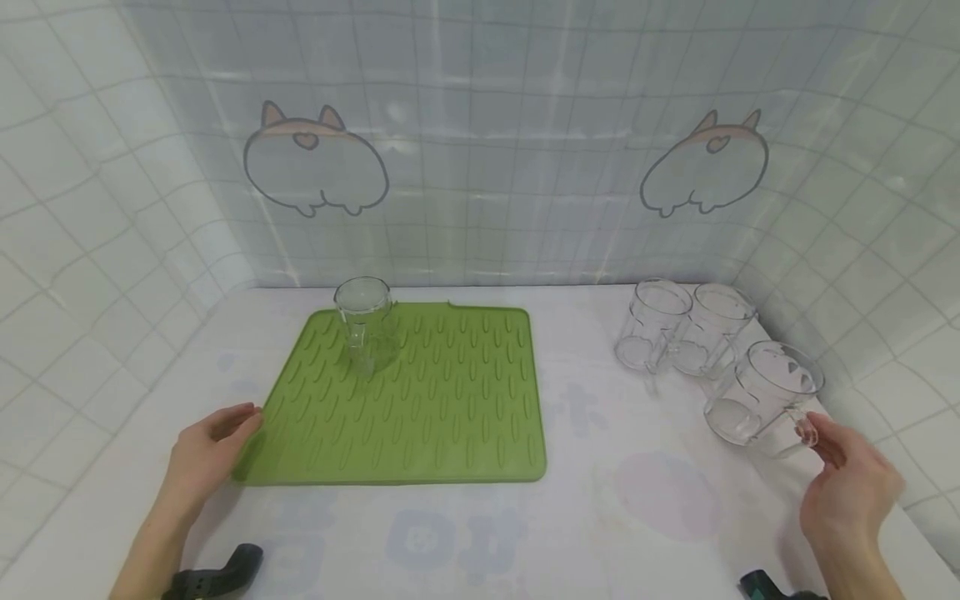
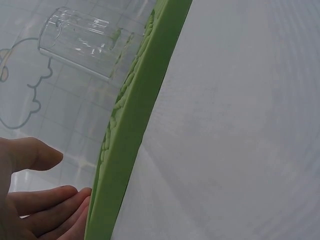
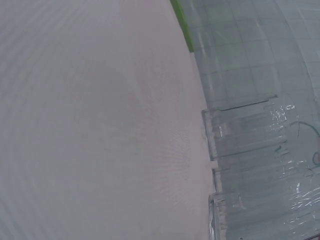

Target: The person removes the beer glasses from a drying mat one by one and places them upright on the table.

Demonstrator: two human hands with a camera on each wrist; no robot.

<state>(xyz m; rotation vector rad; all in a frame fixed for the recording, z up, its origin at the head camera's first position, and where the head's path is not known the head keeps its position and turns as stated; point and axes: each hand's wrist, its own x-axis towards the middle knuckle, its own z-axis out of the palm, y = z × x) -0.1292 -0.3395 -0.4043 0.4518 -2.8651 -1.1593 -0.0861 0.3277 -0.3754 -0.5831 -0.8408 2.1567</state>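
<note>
My right hand (image 1: 851, 479) pinches the handle of a clear glass mug (image 1: 761, 396) at the right of the table. Just behind that mug stand two more glass mugs, one on the left (image 1: 651, 325) and one on the right (image 1: 711, 329). My left hand (image 1: 213, 450) lies by the left edge of a green ribbed mat (image 1: 450, 417), its fingers loosely bent and holding nothing. In the left wrist view its fingertips appear at the mat's edge; touching or not, I cannot tell. Upright on the mat's back left is another glass mug (image 1: 363, 325).
A white tabletop (image 1: 585, 517) with faint printed marks lies under everything. Sheets with a grid pattern rise as a back wall (image 1: 510, 167) and side walls (image 1: 892, 208) around it. One mug at the right stands near the right wall.
</note>
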